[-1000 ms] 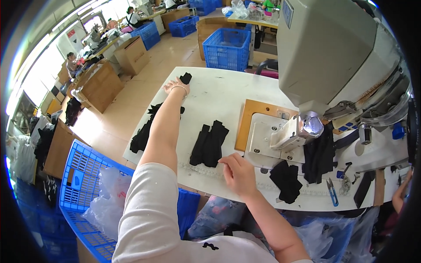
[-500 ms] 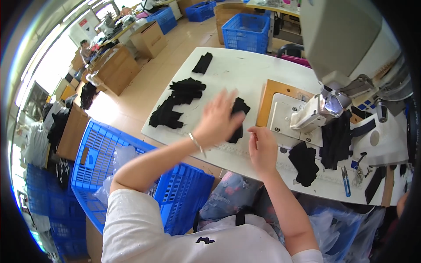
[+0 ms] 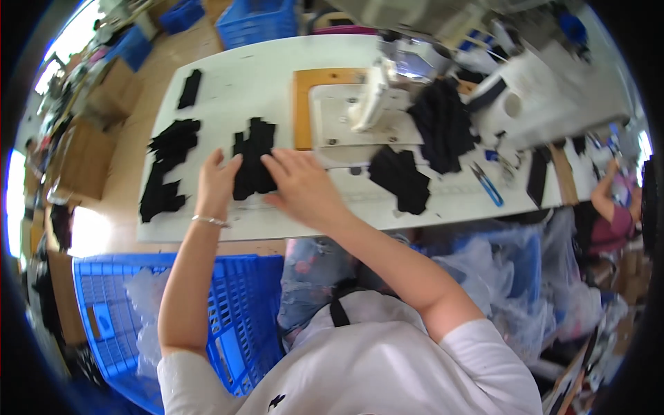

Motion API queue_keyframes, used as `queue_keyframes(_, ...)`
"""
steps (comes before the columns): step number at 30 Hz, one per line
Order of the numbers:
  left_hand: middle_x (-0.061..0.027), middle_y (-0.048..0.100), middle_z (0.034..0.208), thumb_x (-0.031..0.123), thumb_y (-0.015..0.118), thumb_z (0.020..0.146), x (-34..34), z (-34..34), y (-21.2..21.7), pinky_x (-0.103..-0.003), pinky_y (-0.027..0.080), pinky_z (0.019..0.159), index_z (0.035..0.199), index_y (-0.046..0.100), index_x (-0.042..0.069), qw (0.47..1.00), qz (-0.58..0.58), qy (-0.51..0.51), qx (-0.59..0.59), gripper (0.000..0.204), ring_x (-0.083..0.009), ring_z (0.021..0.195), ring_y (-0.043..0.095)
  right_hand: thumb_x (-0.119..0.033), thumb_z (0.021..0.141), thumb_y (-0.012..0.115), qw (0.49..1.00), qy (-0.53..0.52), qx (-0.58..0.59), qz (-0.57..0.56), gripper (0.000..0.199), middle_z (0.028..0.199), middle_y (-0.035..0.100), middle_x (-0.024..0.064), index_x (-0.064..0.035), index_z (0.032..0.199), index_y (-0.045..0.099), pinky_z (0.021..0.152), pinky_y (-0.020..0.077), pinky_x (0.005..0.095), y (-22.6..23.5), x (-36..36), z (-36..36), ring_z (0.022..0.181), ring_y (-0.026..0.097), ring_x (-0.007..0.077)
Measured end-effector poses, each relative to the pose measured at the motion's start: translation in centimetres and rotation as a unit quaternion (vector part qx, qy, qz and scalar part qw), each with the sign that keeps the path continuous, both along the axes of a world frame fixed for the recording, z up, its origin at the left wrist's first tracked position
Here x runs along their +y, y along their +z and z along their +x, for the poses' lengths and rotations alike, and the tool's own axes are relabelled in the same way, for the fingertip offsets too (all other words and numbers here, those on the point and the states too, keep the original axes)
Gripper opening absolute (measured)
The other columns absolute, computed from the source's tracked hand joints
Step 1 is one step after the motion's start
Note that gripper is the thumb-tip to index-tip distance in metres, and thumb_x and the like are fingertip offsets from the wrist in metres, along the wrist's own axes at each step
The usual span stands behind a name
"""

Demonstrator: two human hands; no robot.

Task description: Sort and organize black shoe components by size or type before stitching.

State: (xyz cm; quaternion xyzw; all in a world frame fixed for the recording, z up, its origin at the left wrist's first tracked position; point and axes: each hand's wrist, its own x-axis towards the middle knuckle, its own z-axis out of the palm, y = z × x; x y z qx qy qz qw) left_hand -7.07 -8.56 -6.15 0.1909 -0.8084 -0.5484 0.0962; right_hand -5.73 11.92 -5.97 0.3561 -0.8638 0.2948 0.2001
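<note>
A stack of black fabric pieces [image 3: 254, 155] lies on the white table between my two hands. My left hand [image 3: 217, 181] is at the stack's left edge, with thumb and forefinger apart. On the opposite side, the fingers of my right hand [image 3: 304, 185] are stretched out, their tips against the stack's right edge. Neither hand wraps round the fabric. Farther left lie a jagged black fabric pile [image 3: 164, 169] and a narrow black strip [image 3: 189, 88]. Right of my right hand is another black fabric bundle [image 3: 401, 181].
A sewing machine [image 3: 370, 100] with a wooden frame [image 3: 302, 111] stands beyond my right hand. More black fabric [image 3: 443, 124] and blue thread snips [image 3: 487, 185] lie to its right. A blue crate [image 3: 104, 266] stands below the table's left front. Another person [image 3: 615, 207] is at far right.
The view has swung to the right. My left hand has come down from over the table to the stack's left edge, and my right hand has moved left to its right edge.
</note>
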Motion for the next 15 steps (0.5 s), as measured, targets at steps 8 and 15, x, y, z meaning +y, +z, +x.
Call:
queue_keyframes(8,-0.0073,0.064,0.087,0.007,0.061,0.079,3.8,1.0,2.5,-0.027,0.050,0.068,0.099,0.061,-0.006,0.967,0.234,-0.101,-0.003,0.024,-0.0135,0.079,0.061,-0.024,0.071,0.077,0.992,0.030,-0.114,-0.040,0.068,0.128,0.055,0.0164,-0.0031,0.129,0.048,0.099,0.0395,0.0423,0.1,1.1,-0.4,0.117,0.052,0.0323)
queue_keyframes(15,-0.0088,0.061,0.101,0.005,0.064,0.085,5.8,2.4,3.4,-0.030,0.055,0.073,0.115,0.048,-0.002,0.914,0.389,-0.093,0.075,0.035,-0.0151,0.087,0.063,-0.019,0.079,0.074,0.969,0.066,-0.171,-0.163,0.057,0.122,0.057,0.0132,-0.0031,0.127,0.049,0.088,0.0476,0.0360,-0.1,1.9,-1.0,0.103,0.059,0.0309)
